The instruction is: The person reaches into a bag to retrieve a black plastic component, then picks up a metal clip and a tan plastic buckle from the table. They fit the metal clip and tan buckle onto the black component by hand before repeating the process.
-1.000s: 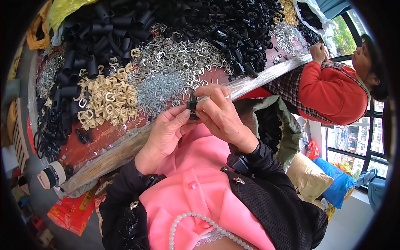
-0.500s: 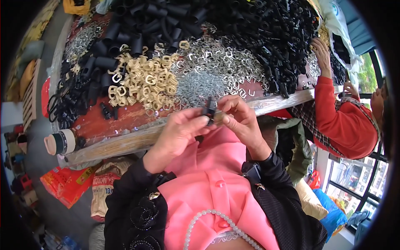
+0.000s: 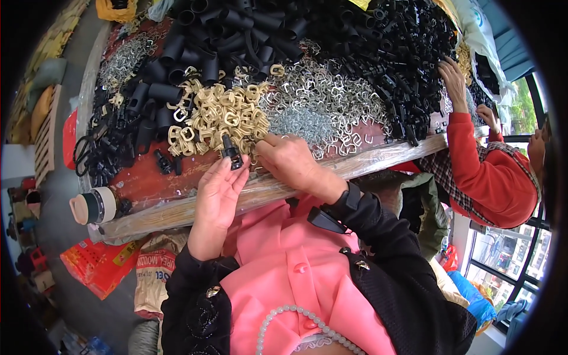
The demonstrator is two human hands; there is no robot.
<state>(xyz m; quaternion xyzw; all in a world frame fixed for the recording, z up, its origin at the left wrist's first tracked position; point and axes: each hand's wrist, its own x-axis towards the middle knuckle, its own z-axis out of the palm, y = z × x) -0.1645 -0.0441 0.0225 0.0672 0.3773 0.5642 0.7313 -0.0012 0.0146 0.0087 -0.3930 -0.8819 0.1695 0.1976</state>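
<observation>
My left hand (image 3: 218, 195) holds a small black plastic fitting (image 3: 231, 152) upright between thumb and fingers, just over the table's front edge. To its right, my right hand (image 3: 290, 158) reaches palm down, fingers curled together at the front right edge of a heap of beige plastic clips (image 3: 228, 112). Its fingertips are partly hidden, so what they pinch does not show. Close beside the right hand lie a pile of small grey metal pieces (image 3: 299, 124) and a spread of silvery U-shaped metal clips (image 3: 349, 94).
Black tubes (image 3: 168, 92) and a broad heap of small black parts (image 3: 378, 65) cover the far side. A lidded cup (image 3: 94, 205) stands at the table's left corner. The wooden table edge (image 3: 390, 157) crosses before me. At right, a person in a red sleeve (image 3: 473, 148) reaches into the parts.
My hands were together in front of my chest at the black fitting. The left has moved left with it; the right has let go and moved left to the beige clips.
</observation>
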